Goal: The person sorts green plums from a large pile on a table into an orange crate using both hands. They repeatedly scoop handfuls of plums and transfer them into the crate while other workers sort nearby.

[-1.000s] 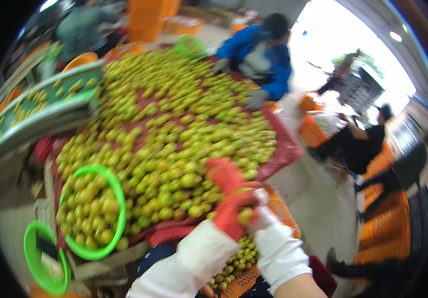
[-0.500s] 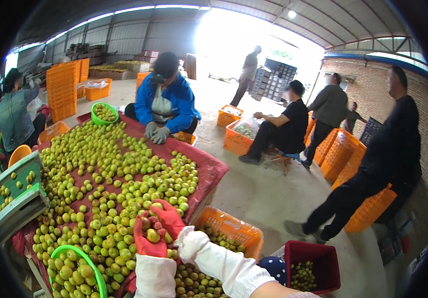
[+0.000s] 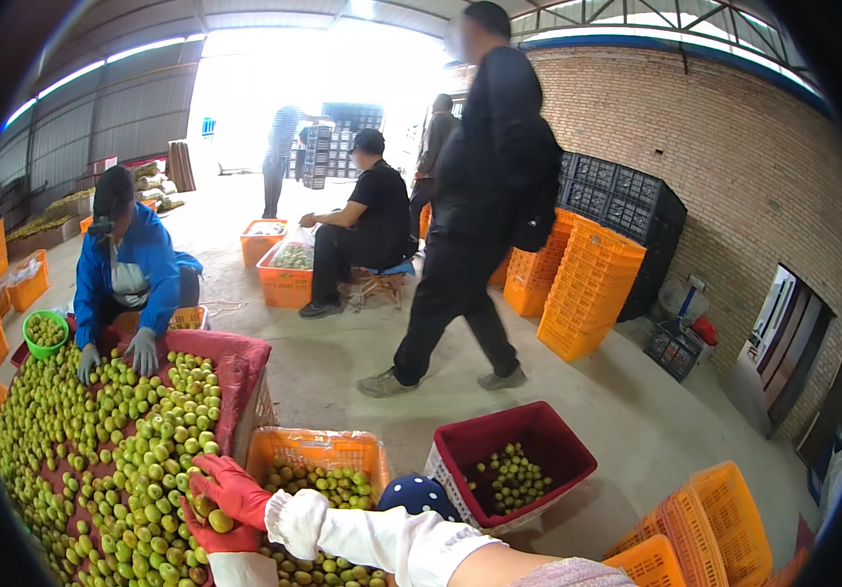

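My right hand (image 3: 232,491), in a red glove and white sleeve, reaches over the edge of a pile of small round yellow-green fruit (image 3: 155,426), fingers apart and slightly bent. Just below it my left hand (image 3: 212,534), also red-gloved, is cupped round a few yellowish fruit (image 3: 220,519), partly hidden behind the right. The pile lies on a red-covered sorting table (image 3: 243,357). Beside my hands stands an orange crate (image 3: 367,440) part filled with fruit. More fruit shows beneath my sleeves.
A co-worker in blue (image 3: 147,264) handles fruit across the table. A seated person (image 3: 367,205) and a walking person in black (image 3: 475,176) are beyond. A red-lined crate (image 3: 568,450), orange crates (image 3: 719,519) and crate stacks (image 3: 577,293) stand rightward.
My view has swung up and right. My right hand's fingers have spread over the pile beside my left. The standing person in black appears further left, mid-stride; the co-worker's gloved hands have moved apart.
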Tool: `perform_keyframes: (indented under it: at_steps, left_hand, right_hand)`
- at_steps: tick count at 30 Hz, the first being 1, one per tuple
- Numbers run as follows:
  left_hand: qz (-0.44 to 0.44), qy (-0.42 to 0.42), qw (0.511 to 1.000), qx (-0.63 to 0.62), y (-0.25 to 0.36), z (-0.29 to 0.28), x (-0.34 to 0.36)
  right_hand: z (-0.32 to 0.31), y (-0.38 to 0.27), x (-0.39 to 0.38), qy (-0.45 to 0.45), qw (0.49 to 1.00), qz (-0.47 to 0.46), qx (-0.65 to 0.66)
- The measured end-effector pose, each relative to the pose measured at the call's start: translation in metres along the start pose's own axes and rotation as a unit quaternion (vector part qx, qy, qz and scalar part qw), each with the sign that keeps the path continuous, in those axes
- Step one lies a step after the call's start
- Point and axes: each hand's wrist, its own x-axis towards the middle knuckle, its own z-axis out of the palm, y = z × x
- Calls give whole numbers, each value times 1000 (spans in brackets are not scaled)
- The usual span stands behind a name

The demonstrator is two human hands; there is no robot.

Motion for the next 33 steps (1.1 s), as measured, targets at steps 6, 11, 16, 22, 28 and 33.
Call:
perform_keyframes:
  at_steps: [6, 11, 16, 22, 28, 33]
  left_hand:
    - [37, 231, 971, -41, 20, -7, 4]
    - [106, 111, 988, 24, 78, -28, -1]
    - [191, 141, 970, -45, 106, -13, -57]
    - [300, 202, 929, -79, 156, -4, -158]
    - [405, 189, 891, -83, 187, 7, -183]
    - [487, 196, 848, 78, 211, 27, -218]
  right_hand:
    - [-64, 27, -18, -35, 958, 47, 280]
    - [-112, 128, -17, -144, 854, 308, 394]
    - [-150, 227, -65, -17, 819, 344, 459]
    - [-105, 168, -75, -101, 821, 376, 418]
    - [-107, 158, -73, -158, 831, 383, 371]
    - [-125, 163, -71, -151, 833, 393, 359]
